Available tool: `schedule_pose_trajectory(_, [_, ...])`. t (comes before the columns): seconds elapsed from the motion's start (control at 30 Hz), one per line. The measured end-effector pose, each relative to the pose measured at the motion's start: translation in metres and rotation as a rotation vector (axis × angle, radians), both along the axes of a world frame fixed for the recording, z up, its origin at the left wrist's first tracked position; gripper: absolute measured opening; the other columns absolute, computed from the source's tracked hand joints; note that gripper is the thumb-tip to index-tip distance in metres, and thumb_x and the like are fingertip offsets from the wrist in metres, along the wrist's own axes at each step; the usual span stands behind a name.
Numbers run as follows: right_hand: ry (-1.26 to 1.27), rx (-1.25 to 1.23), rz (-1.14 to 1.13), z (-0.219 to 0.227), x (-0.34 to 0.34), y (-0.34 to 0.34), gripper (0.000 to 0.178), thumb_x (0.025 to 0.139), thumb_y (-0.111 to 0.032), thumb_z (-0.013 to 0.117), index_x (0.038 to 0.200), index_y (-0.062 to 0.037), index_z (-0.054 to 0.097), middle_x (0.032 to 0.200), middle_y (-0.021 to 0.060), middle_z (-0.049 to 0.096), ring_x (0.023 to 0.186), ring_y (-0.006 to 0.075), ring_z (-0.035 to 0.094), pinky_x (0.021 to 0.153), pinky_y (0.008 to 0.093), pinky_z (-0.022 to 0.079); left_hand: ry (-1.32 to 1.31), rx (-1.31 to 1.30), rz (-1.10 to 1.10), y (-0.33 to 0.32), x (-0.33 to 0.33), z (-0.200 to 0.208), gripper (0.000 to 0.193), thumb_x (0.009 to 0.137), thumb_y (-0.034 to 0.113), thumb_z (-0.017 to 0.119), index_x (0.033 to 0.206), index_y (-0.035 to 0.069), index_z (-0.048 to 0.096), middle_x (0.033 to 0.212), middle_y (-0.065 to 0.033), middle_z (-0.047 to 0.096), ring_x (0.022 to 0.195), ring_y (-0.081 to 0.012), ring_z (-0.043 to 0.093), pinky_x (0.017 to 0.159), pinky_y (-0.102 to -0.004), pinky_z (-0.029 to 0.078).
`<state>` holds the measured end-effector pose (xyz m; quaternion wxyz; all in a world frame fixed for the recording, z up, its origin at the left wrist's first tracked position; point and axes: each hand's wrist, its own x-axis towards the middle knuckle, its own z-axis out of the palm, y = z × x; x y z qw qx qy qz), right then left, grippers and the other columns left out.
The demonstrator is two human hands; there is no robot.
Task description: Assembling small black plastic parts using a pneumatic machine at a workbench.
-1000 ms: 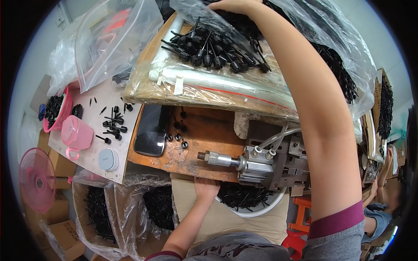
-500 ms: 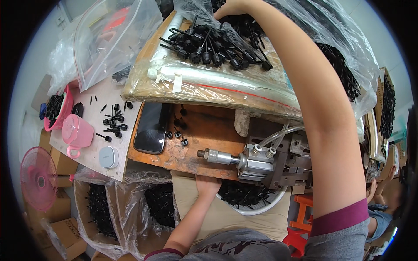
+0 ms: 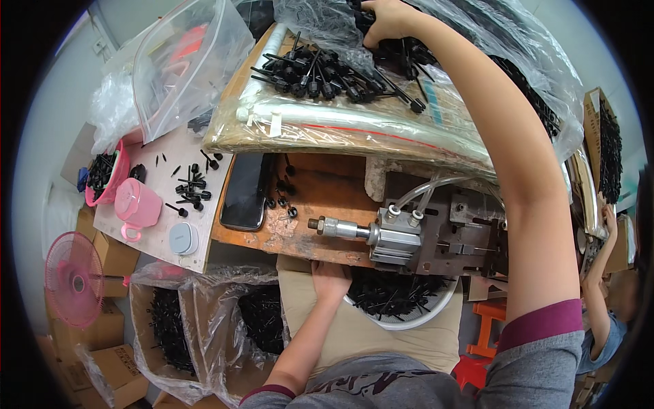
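At the far side, my right hand (image 3: 394, 19) is closed around a clump of black stemmed parts (image 3: 364, 19), beside crumpled clear plastic. Below it, a heap of similar black parts with round heads and thin stems (image 3: 315, 73) lies on a film-wrapped cardboard surface (image 3: 327, 140). My left hand (image 3: 331, 278) is low at the near edge of the wooden bench (image 3: 306, 177); its fingers are hidden under that edge. Just right of it, a white basket (image 3: 426, 315) on my lap holds many black pieces. A metal pneumatic cylinder fixture (image 3: 396, 244) sits on the bench.
A phone (image 3: 244, 194) and several loose parts lie on the bench. To the left are a pink lidded cup (image 3: 138, 203), a white case (image 3: 183, 240), a pink basin (image 3: 117, 180) and a pink fan (image 3: 73, 279). Lined boxes (image 3: 167, 334) hold black pieces. Another person's arm (image 3: 599, 252) shows at right.
My right hand has come slightly nearer and to the right, now with black parts visible in its grasp. The view has shifted a little; my left hand stays at the bench edge.
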<state>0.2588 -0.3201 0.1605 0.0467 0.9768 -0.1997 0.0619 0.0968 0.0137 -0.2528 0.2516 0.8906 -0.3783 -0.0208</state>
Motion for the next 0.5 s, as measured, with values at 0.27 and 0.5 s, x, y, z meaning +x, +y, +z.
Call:
schedule_pose_trajectory(0.27, [0.035, -0.003, 0.097, 0.005, -0.072, -0.015, 0.087, 0.06, -0.029, 0.087, 0.137, -0.0079, 0.053, 0.142, 0.0222, 0.041, 0.126, 0.0367, 0.046, 0.099, 0.0424, 0.046, -0.024, 0.015, 0.007, 0.002, -0.002, 0.003, 0.039, 0.079, 0.016, 0.062, 0.117, 0.004, 0.062, 0.107, -0.0196, 0.065, 0.103, -0.0343, 0.062, 0.096, -0.0483, 0.043])
schedule_pose_trajectory(0.5, [-0.107, 0.011, 0.056, -0.007, -0.135, -0.04, 0.093, 0.057, -0.009, 0.081, 0.144, -0.0082, 0.047, 0.143, 0.0137, 0.043, 0.124, 0.034, 0.052, 0.101, 0.0399, 0.048, -0.077, 0.046, 0.004, 0.002, -0.005, -0.004, 0.048, 0.079, 0.015, 0.062, 0.124, 0.0, 0.053, 0.112, -0.0211, 0.061, 0.101, -0.0354, 0.061, 0.093, -0.0477, 0.044])
